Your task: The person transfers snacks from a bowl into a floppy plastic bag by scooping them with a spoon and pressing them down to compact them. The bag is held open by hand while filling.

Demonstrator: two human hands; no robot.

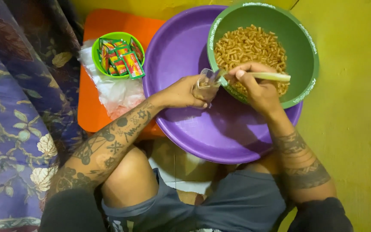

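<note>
Left hand (pixel 184 92): its grip is pinched shut around a small clear bag (pixel 207 86). The hand holds the bag with its mouth tipped toward the snacks, so bits can drop in and not spill.

Small clear bag: it sits right at the near rim of the green bowl (pixel 303 51), over the purple tub (pixel 181 51). If a bit falls, the tub is under it to catch it.

Right hand (pixel 258 88): its grip is pressed together on a pale scoop handle (pixel 273 76). The handle lies flat and points to the right. I cannot see the scoop end; the fingers hide it, close to the bag.

Snacks (pixel 252 47): a heap of little orange-brown sticks in the green bowl, close under the right hand, so they are easy to reach.

Green bowl: it rests inside the far right part of the purple tub, tipped a bit toward the person.

Small green bowl (pixel 97 45): it is full of red and green packets (pixel 127 62). It stands on the orange board (pixel 108 23), left of the tub, near the left hand.

Plastic bags (pixel 114 92): a soft clear pile on the orange board, just below the small green bowl, within reach.

Floor (pixel 353 120): yellow, under everything on the right.

Cloth (pixel 13 107): flowery purple, at the left edge.
</note>
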